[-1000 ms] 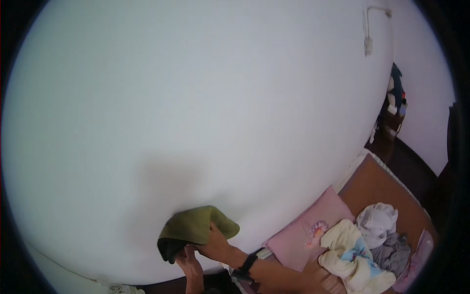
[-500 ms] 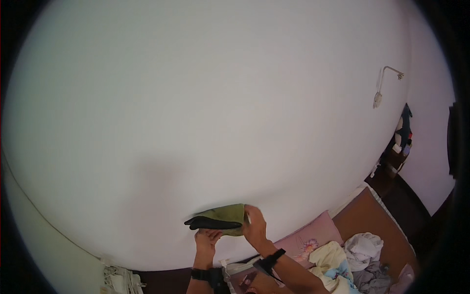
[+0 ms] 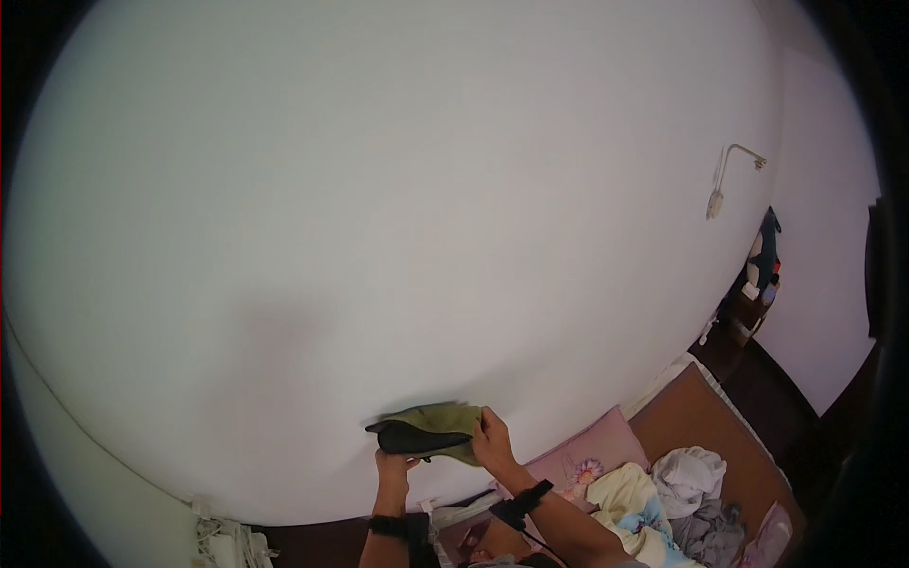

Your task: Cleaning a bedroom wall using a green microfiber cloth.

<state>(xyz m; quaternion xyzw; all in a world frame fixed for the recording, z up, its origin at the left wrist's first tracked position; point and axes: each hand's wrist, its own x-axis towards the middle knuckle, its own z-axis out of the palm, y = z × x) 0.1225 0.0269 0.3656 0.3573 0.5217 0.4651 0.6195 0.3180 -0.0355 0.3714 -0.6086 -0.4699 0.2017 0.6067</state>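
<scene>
Low in the middle of the view, both my hands hold up a soft olive-green and black cloth item (image 3: pixel 445 419) in front of the white wall. Its black part bulges along the near side, and the green part shows above and to the right; its exact kind is unclear. My left hand (image 3: pixel 393 466) grips it from below at the left, fingers partly hidden under it. At the right end, my right hand (image 3: pixel 492 443) pinches the green edge, thumb and fingers closed. Each wrist wears a black strap.
A bed with a brown mat (image 3: pixel 688 414) lies at the lower right, bearing a pink pillow (image 3: pixel 597 445) and crumpled cream cloth (image 3: pixel 620 490). White cables (image 3: pixel 227 544) bunch at the lower left. A wall-mounted bracket (image 3: pixel 721 180) sticks out at the upper right.
The cloth item has shifted slightly right and down, and its black part now bulges wider. My right hand has turned a little, still on its right edge. The view has shifted slightly.
</scene>
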